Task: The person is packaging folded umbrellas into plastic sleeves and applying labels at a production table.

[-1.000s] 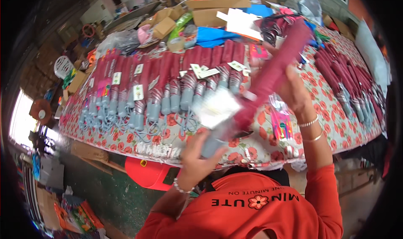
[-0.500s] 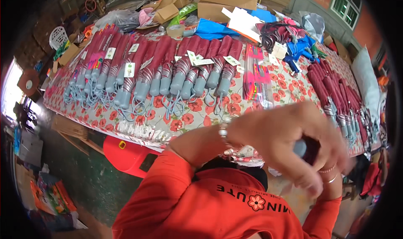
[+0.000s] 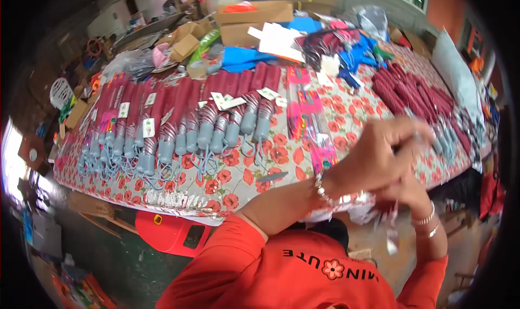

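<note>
Hands: My left hand (image 3: 379, 152) and right hand (image 3: 409, 192) are together at right of centre in the frame, the left crossing over the right. Both are blurred; I cannot tell how firmly either set of fingers is closed.
Item at hands: A dark red item (image 3: 385, 207) shows just below my right hand, mostly hidden. I cannot confirm that it is an umbrella. A pale strip (image 3: 391, 239) hangs below it, in front of the desk's near edge.
Finished row, as I judge it: A row of umbrellas (image 3: 187, 100) lies side by side at left of centre on the flowered desk (image 3: 355, 105), grey handles toward me. Several carry white tags (image 3: 149, 127); pink print shows over some at the left end.
Remaining pile, as I judge it: A second pile of umbrellas (image 3: 406, 89) lies at the right of the frame. I can make out no tags on it.
Sleeves: See-through sleeves (image 3: 305, 105) with pink print lie between row and pile, near my left wrist.
Progress: By my judgement, partway. The item at my hands is not yet placed in the row; the right-hand pile and loose sleeves remain.
</note>
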Motion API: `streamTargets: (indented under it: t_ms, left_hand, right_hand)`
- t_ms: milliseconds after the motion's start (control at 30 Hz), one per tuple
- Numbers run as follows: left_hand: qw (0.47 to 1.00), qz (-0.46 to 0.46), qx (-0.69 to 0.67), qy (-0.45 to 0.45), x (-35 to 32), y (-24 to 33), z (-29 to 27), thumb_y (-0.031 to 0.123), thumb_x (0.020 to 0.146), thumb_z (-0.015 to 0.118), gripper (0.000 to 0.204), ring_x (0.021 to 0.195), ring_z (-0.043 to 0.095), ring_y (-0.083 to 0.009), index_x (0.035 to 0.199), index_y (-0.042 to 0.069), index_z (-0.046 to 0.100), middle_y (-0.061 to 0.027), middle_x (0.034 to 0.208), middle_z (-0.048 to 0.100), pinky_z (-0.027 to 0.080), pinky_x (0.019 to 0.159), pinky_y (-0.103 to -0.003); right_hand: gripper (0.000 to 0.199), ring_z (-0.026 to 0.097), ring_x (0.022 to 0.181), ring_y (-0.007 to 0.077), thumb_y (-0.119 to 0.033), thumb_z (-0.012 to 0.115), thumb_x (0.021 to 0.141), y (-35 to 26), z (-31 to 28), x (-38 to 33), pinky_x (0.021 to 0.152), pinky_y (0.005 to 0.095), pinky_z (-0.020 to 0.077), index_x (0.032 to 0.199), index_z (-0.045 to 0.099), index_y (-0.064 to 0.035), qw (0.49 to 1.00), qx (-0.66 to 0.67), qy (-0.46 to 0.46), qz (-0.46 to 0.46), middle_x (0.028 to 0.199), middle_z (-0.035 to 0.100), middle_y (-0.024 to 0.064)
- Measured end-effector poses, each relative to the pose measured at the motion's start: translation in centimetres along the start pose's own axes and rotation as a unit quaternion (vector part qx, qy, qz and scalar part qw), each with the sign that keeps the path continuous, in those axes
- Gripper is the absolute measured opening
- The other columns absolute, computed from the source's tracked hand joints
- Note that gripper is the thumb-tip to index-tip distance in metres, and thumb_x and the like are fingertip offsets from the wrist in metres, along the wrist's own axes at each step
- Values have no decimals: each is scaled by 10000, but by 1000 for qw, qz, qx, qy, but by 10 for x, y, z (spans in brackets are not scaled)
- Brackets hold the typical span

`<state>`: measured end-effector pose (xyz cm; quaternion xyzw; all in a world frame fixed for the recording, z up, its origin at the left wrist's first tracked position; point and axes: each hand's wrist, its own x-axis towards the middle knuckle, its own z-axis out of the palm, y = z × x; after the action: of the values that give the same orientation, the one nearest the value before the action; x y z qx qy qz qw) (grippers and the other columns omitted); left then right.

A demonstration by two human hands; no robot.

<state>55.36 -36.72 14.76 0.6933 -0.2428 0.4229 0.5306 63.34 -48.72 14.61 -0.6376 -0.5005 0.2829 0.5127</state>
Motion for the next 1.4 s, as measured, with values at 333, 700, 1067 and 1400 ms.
streamTargets:
  t_ms: [333, 700, 1067, 1400]
  left_hand:
    - [956, -265, 87, 93, -49, -53, -57, 206, 858, 681, 304, 755, 531, -77, 1116, 48, 657, -35, 925, 639, 431, 680, -206]
    - [875, -207, 396, -187, -153, -78, -66, 149, 794, 705, 213, 735, 536, -220, 946, 18, 634, -76, 837, 561, 445, 659, -320]
    - [868, -226, 414, -155, -163, -84, -69, 68, 853, 605, 64, 707, 532, -232, 856, 8, 582, -96, 825, 567, 435, 607, -320]
    - [893, -239, 346, -163, -147, -78, -74, 58, 866, 591, 59, 646, 529, -247, 855, 0, 586, -99, 792, 574, 434, 586, -340]
  right_hand:
    - [250, 467, 539, 204, -156, 658, 678, 54, -41, 13, 548, 333, 426, 815, 597, 44, 930, -332, 157, -30, 638, 571, 105]
    - [224, 465, 501, 229, -148, 664, 620, 82, -5, -28, 522, 332, 407, 775, 598, -1, 956, -280, -47, 72, 582, 554, 89]
    - [550, 597, 552, 332, -181, 665, 632, 109, 49, -10, 517, 375, 434, 1159, 537, -90, 914, -391, -110, 9, 640, 633, 159]
    - [621, 582, 529, 335, -185, 661, 629, 128, 42, -5, 504, 377, 429, 1223, 499, -107, 919, -382, -92, 9, 616, 614, 156]
